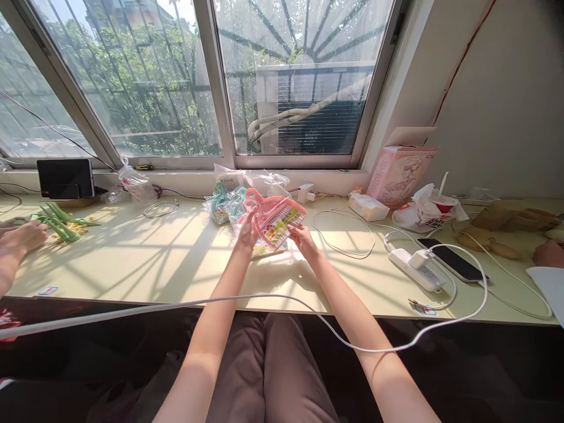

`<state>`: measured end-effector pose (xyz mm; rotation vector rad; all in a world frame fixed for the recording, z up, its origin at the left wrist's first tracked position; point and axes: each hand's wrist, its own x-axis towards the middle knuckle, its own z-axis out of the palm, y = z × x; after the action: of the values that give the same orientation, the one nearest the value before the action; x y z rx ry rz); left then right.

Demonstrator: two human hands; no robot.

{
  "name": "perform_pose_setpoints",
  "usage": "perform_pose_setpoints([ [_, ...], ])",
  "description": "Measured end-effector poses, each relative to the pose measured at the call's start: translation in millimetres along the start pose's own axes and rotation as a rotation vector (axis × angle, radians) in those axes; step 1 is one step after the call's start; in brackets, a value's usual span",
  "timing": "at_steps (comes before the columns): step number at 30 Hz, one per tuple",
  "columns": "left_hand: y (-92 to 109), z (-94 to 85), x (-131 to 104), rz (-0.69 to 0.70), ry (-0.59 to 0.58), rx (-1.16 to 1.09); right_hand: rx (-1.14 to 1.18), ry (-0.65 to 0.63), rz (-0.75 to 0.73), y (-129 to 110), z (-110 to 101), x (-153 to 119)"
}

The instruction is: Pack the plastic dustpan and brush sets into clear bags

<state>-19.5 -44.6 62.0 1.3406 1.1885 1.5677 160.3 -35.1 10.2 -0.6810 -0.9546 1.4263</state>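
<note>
A small pink dustpan-and-brush set with a printed label is held up over the table, tilted, in both hands. My left hand is closed around its left side by the handles. On its lower right edge, the fingers of my right hand pinch the set near the label. Just behind and to the left lie several teal sets in clear plastic. Part of another packet shows beneath the pink set, mostly hidden by it and my left hand.
A white cable crosses in front of my forearms to a power strip. Beside that lies a phone. A pink box and tissue pack stand back right. Another person's hands are at far left, by green stalks.
</note>
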Motion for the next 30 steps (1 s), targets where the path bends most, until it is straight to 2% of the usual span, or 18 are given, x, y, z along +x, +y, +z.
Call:
perform_pose_setpoints([
  [2, -7, 7.6, -3, -0.151, -0.099, -0.275, 0.012, 0.029, -0.008, 0, 0, 2],
  [4, -15, 14.2, -11, -0.236, -0.219, -0.447, 0.033, 0.104, -0.034, 0, -2, 6],
  [7, -23, 17.7, -20, -0.280, -0.487, -0.544, 0.062, 0.222, -0.069, -2, -4, 10],
  [8, -24, 17.3, -21, -0.284, -0.523, -0.551, 0.063, 0.238, -0.078, -2, -5, 10],
  [9, -24, 16.8, -19, -0.281, -0.510, -0.549, 0.058, 0.243, -0.086, -2, -6, 11],
  [13, -26, 18.8, -11, -0.223, -0.230, -0.497, 0.022, 0.199, -0.071, 1, -5, 10],
  [15, -29, 23.9, -13, -0.203, -0.166, -0.480, 0.028, 0.177, -0.060, 3, -3, 9],
  [17, -34, 29.7, -21, -0.219, -0.201, -0.476, 0.037, 0.186, -0.067, 4, -2, 7],
  [21, -37, 33.3, -35, -0.262, -0.354, -0.441, 0.028, 0.180, -0.107, 1, -3, 4],
  [23, -37, 30.8, -34, -0.276, -0.328, -0.415, 0.006, 0.144, -0.113, -1, -5, 4],
  [27, -42, 27.2, -27, -0.295, -0.189, -0.339, -0.043, 0.131, -0.086, -3, -6, 5],
  [30, -47, 26.8, -25, -0.283, -0.202, -0.364, -0.071, 0.148, -0.050, -5, -6, 6],
])
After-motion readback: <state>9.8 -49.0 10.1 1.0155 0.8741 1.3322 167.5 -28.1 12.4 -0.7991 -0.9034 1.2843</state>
